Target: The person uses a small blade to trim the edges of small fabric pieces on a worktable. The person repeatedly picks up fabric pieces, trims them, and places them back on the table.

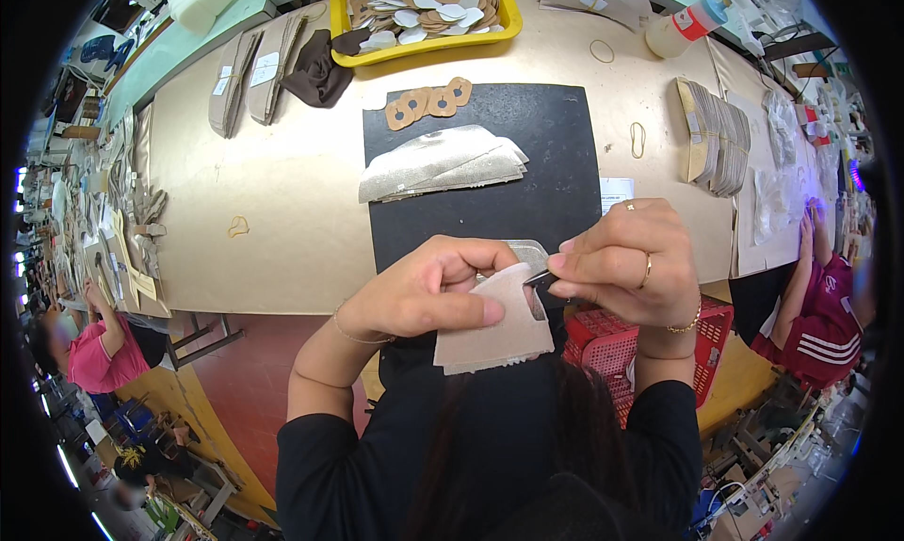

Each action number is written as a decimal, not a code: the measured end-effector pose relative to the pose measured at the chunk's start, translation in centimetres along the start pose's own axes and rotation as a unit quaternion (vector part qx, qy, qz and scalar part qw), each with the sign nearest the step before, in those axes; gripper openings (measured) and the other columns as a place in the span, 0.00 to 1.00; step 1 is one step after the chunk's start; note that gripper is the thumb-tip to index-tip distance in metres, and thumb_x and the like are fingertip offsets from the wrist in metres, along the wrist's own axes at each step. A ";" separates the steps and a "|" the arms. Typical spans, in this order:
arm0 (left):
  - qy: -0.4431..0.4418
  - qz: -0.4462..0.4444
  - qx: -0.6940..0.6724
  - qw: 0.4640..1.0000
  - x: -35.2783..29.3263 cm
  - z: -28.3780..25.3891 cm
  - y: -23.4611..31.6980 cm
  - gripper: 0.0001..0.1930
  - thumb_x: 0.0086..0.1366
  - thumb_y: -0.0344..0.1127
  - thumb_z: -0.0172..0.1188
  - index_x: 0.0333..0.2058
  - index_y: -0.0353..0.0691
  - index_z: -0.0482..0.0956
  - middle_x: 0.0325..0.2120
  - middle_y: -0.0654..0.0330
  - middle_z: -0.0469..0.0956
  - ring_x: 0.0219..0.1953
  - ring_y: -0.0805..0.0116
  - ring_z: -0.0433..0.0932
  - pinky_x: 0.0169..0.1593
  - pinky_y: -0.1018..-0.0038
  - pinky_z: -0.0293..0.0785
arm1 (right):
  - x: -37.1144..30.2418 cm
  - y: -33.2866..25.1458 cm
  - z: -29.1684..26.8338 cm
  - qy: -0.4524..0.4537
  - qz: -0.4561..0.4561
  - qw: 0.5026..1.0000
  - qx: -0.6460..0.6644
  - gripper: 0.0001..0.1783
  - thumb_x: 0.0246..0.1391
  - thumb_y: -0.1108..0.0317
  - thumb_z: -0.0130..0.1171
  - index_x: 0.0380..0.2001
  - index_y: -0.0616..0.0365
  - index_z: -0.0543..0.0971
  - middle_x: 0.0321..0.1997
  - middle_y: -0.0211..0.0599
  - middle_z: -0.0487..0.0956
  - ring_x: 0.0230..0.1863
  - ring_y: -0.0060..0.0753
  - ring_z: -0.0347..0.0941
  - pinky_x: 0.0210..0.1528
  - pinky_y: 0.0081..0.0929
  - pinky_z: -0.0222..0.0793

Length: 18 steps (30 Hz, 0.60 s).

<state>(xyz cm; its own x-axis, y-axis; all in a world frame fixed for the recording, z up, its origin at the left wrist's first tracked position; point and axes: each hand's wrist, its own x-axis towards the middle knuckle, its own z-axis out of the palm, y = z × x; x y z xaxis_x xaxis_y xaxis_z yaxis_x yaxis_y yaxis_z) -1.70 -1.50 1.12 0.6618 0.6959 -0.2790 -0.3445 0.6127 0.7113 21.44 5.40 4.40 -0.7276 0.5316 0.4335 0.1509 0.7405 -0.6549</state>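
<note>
Close to my body, my left hand (414, 291) pinches a beige fabric piece (494, 332) between thumb and fingers. The piece has a cut-out near its right edge. My right hand (636, 263) is closed on a thin dark tool (539, 278), whose tip meets the fabric beside that cut-out; its exact kind is unclear. Beyond my hands, a fanned stack of grey fabric pieces (443, 166) lies on a black mat (556, 136). Several brown pieces with round holes (400, 115) overlap at the mat's far edge.
A yellow tray (433, 49) of small brown and white pieces stands at the back. Tied bundles (716, 141) lie right, others (235, 84) left, near a dark cloth (320, 75). A bottle (683, 30) stands back right. Below the table edge is a red basket (711, 357). Co-workers sit both sides.
</note>
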 end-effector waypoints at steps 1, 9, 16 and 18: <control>0.016 -0.013 0.030 0.999 -0.1 -0.2 -0.1 0.12 0.66 0.34 0.53 0.41 0.30 0.77 0.35 0.57 0.80 0.39 0.73 0.78 0.45 0.78 0.72 | -0.1 0.1 0.0 0.005 0.003 1.000 0.002 0.10 0.39 0.67 0.73 0.25 0.56 0.82 0.23 0.30 0.78 0.23 0.29 0.77 0.23 0.24 0.68; 0.030 0.032 0.485 0.874 1.0 -4.0 -4.5 0.16 0.70 0.39 0.45 0.39 0.31 0.75 0.28 0.44 0.78 0.35 0.49 0.77 0.41 0.64 0.71 | -0.9 0.8 0.0 0.080 0.039 0.996 0.023 0.11 0.36 0.69 0.75 0.24 0.57 0.82 0.23 0.32 0.79 0.23 0.29 0.78 0.23 0.22 0.69; 0.219 -0.020 0.562 0.798 -0.2 -5.0 -6.9 0.11 0.59 0.32 0.63 0.34 0.34 0.71 0.24 0.53 0.75 0.32 0.49 0.76 0.36 0.61 0.70 | -1.2 1.0 0.3 0.091 0.049 0.995 0.014 0.13 0.35 0.68 0.76 0.25 0.57 0.82 0.24 0.33 0.79 0.25 0.29 0.79 0.24 0.21 0.70; 0.249 -0.047 0.618 0.744 -0.4 -5.0 -6.4 0.13 0.59 0.36 0.65 0.32 0.35 0.71 0.25 0.53 0.74 0.32 0.49 0.76 0.37 0.61 0.70 | -1.3 1.0 0.4 0.093 0.055 0.994 0.016 0.13 0.35 0.68 0.76 0.26 0.57 0.82 0.24 0.33 0.79 0.25 0.29 0.79 0.24 0.21 0.70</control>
<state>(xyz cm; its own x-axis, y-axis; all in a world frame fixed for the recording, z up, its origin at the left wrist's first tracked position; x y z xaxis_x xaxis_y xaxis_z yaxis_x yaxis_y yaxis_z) -3.09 -3.78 -6.56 0.2094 0.9126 -0.3512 0.7673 0.0693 0.6375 22.29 5.34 2.96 -0.5717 0.6779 0.4622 0.2004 0.6617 -0.7225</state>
